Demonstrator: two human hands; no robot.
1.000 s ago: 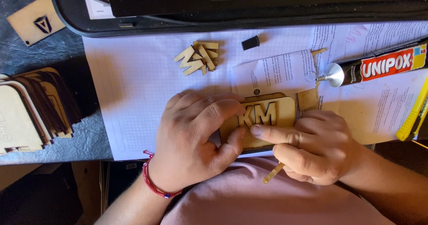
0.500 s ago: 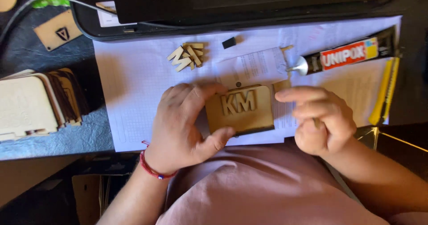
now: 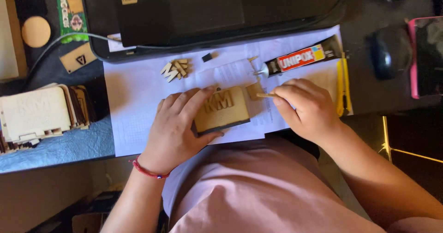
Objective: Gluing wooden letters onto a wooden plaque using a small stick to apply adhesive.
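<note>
Gripping the wooden plaque from its left side, the left hand spreads its fingers over the top edge and tucks the thumb under the near edge, a closed grip that seems meant to pin the piece flat on the paper sheet covering the bench. Just right of the plaque, the right hand pinches a thin wooden stick between thumb and fingertips, its free end aimed left toward the plaque and a small wood scrap beside it. In this head view the plaque lies with its long axis running left to right, slightly tilted, raised letters facing up. Beyond the plaque, a glue tube lies nozzle-first toward it; loose wooden letters sit up and left of it.
</note>
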